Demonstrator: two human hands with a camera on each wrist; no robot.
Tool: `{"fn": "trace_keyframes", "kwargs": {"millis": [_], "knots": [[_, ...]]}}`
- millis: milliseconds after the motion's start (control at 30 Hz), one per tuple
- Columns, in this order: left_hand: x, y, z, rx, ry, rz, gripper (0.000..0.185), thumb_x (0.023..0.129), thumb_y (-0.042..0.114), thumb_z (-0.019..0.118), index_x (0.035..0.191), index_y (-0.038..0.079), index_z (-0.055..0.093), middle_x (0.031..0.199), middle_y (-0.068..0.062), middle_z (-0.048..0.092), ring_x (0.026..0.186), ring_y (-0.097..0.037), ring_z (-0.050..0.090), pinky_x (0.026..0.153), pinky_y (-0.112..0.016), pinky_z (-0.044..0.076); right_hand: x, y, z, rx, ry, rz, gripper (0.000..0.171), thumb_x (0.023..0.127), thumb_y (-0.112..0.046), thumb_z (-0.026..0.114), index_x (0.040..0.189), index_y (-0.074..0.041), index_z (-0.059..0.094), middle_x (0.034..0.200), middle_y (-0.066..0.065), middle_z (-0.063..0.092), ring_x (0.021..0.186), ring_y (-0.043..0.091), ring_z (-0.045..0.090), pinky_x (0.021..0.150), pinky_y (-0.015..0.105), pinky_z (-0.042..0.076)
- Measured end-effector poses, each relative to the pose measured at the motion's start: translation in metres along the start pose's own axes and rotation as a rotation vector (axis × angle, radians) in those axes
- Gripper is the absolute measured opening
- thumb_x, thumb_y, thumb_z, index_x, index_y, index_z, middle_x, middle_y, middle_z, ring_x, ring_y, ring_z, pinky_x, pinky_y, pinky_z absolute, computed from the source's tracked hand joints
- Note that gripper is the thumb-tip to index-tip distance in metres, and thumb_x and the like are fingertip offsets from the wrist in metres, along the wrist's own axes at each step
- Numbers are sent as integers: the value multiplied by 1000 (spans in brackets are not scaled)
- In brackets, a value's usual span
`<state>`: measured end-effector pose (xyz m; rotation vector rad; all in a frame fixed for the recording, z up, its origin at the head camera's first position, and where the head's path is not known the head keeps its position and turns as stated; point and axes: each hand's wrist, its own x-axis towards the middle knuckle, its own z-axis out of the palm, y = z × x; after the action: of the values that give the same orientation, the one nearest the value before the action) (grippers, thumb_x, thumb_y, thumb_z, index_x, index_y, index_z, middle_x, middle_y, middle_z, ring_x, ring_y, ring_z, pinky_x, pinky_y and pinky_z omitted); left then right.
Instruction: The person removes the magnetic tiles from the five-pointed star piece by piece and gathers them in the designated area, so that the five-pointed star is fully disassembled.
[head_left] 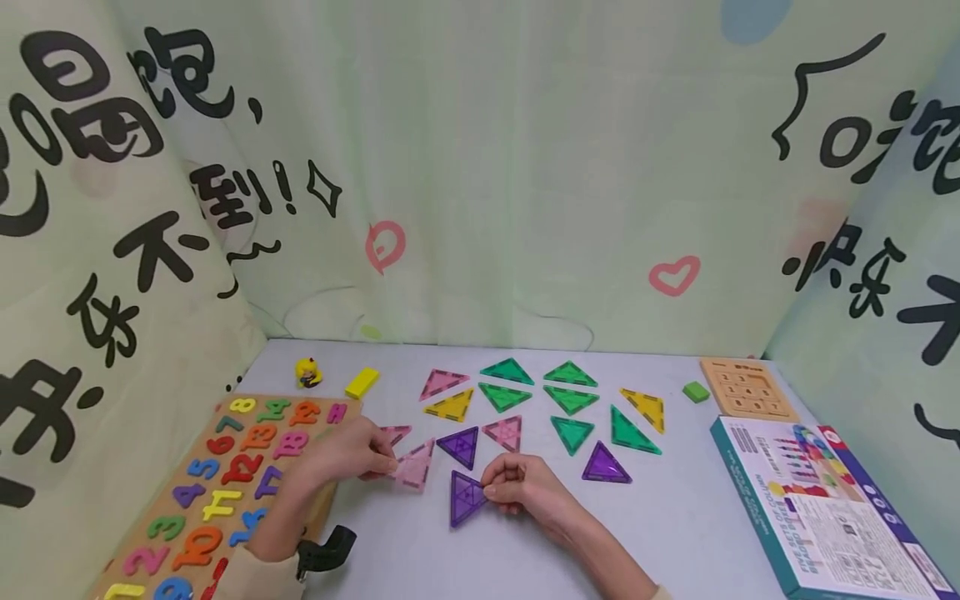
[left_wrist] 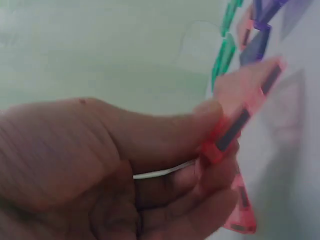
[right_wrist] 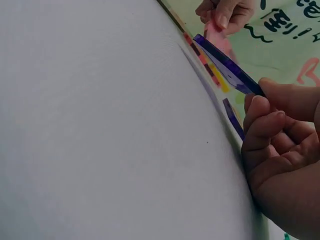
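My left hand (head_left: 347,450) pinches a pink translucent triangle tile (head_left: 415,467) between thumb and fingers; the left wrist view shows that tile (left_wrist: 250,95) tilted above the table. Under this hand lies another pink triangle (head_left: 395,433), partly hidden. With thumb and fingertips my right hand (head_left: 528,492) grips a purple triangle tile (head_left: 465,500) by its right corner; in the right wrist view this purple tile (right_wrist: 227,62) is raised off the surface. Just beyond it are a second purple triangle (head_left: 459,447) and a pink triangle (head_left: 504,433).
Several green triangles (head_left: 506,397), yellow triangles (head_left: 450,407) and a purple triangle (head_left: 606,463) lie farther back and right. A wooden number board (head_left: 187,492) stands left, with a yellow block (head_left: 362,382) and small figure (head_left: 307,372) behind. At right are a box (head_left: 832,508), wooden board (head_left: 746,390) and green block (head_left: 696,392).
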<state>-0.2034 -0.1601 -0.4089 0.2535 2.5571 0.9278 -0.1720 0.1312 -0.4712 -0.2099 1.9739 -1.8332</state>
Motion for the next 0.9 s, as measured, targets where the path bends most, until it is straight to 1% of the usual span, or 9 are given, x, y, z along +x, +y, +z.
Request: {"fn": "trace_keyframes", "kwargs": {"millis": [67,167,267,433,533,633,733,833,900], "knots": [[-1,4,6,61,44,-57,9,88,15,75,79,12,74,66,0,58,65,-15,50,60,-25,40,-1,1,0,-29,-23,-5,18,87,-10,71,98,4,66,71,-3,63,58,9,49,54,22,41],[-3,12,13,143,96,-119,10,86,17,77,82,11,71,69,-2,60,68,-17,52,61,-27,43,-2,1,2,-66,-39,-13,19,87,-11,71,99,4,66,70,-3,62,57,9,49,53,22,42],[-3,18,17,179,129,-151,10,86,19,77,87,11,71,71,-3,61,68,-18,53,60,-27,44,-3,2,5,-87,-22,-23,19,88,-11,71,98,4,67,69,-3,61,56,9,48,52,22,41],[1,22,20,141,151,-148,10,92,18,69,98,10,74,78,-2,63,70,-17,54,60,-26,44,-5,3,13,-102,24,-35,20,90,-12,70,100,5,68,66,0,61,55,11,51,51,24,43],[4,22,20,102,151,-135,12,95,15,65,98,9,74,80,-2,63,72,-17,54,61,-26,43,-7,3,16,-158,32,-33,18,91,-13,69,103,1,70,69,2,64,57,12,55,52,25,46],[7,21,19,68,150,-129,13,96,15,61,95,9,73,78,-3,61,71,-17,53,61,-26,41,-10,2,18,-281,37,-29,15,92,-15,68,104,-7,72,68,2,64,55,12,54,53,26,46],[8,19,19,46,153,-135,20,99,21,58,89,8,71,71,-3,57,64,-16,49,58,-27,37,-15,1,17,-398,34,-37,15,91,-15,68,104,-13,73,65,-1,60,51,12,50,52,26,43],[8,17,19,44,167,-125,29,101,26,55,82,9,69,66,-1,53,59,-16,43,56,-27,33,-21,-2,13,-451,18,-35,16,91,-15,66,104,-14,74,65,-2,59,52,11,49,52,25,42],[8,15,18,43,184,-106,31,101,29,56,80,10,68,64,-1,52,58,-16,42,55,-28,32,-25,-6,6,-449,21,-23,17,92,-15,65,106,-13,73,69,0,61,55,12,51,53,25,43]]}}
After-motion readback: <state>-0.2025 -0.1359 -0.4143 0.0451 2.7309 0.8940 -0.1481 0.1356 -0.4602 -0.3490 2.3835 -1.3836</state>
